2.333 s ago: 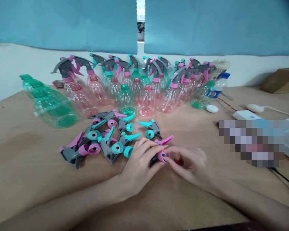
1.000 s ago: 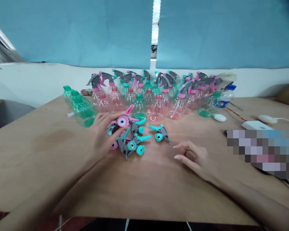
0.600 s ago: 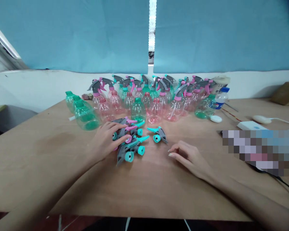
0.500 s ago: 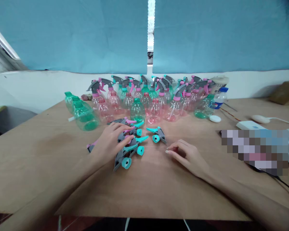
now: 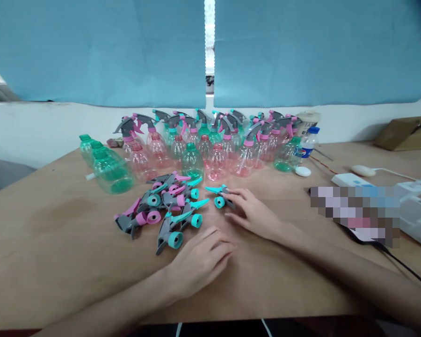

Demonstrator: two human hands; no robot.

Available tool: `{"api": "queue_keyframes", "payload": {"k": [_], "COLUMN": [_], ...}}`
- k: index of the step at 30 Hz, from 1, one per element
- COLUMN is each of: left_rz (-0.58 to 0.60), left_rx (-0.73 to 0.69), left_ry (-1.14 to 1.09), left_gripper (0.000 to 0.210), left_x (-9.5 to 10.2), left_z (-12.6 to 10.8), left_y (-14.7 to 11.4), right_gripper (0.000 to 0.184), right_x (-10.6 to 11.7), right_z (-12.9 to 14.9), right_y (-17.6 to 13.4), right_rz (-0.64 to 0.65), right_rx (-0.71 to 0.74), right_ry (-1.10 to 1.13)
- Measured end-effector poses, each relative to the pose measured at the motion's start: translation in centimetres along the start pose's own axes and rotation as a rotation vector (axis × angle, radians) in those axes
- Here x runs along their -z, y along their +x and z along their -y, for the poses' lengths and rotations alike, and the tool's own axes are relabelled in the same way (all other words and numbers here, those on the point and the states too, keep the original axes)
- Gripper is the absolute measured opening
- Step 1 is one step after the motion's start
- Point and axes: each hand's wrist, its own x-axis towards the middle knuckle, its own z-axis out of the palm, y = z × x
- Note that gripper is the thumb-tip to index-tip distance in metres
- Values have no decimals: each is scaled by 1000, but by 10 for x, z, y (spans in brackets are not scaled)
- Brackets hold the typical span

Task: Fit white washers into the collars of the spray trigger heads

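Note:
My right hand (image 5: 250, 213) reaches over a grey and teal trigger sprayer head (image 5: 219, 202). The index finger lies over its grey body, while the thumb stays apart below; the fingers are open around it. Low over the bare table, my left hand (image 5: 201, 260) has loosely bent fingers pointing right, slightly apart, and nothing shows in them. Just beyond it lies a teal-collared sprayer head (image 5: 175, 239), one of a pile of loose grey heads with teal or pink parts. A pink-collared sprayer head (image 5: 126, 222) lies at the pile's left edge.
Behind the pile stand uncapped pink bottles (image 5: 217, 164) and a green bottle (image 5: 192, 164), with several sprayer-topped bottles in rows. More green bottles (image 5: 112, 171) stand left. At right are a blue-capped drink bottle (image 5: 308, 145), a white lid (image 5: 303, 172), a white box (image 5: 351, 180) and a cable.
My left hand has moved off the sprayer-head pile, toward me and to the right. My right hand has moved forward to the separate teal sprayer head. The view has shifted slightly right.

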Motion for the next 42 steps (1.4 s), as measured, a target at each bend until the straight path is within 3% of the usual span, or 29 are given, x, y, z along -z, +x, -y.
{"api": "queue_keyframes", "payload": {"k": [3,6,13,20,27,34,42], "left_rz": [7,-42,-117,-280,-217,-142,-117], "left_rx": [55,99,164,312,231,263,283], "left_ry": [-27,-67,-111,-211,-217,-276,-244], "left_gripper": [15,14,15,16,20,29,35], "left_x": [-6,-10,-12,-12,-15,-15,-16], "left_z": [7,20,41,38,36,37,37], "left_y": [5,13,28,35,38,40,40], "right_gripper": [52,41,26,25,28,33,39], "right_x": [-8,-14,-6,7,1,2,7], "right_z": [-3,-9,-17,7,14,12,20], "right_y": [14,21,5,-21,-26,-27,-26], "right_rz": [5,0,-38,-99,-163,-77,-31], "right_rx": [44,49,-3,-289,-387,-447,-421], "right_ry": [-17,28,118,635,765,907,739]}}
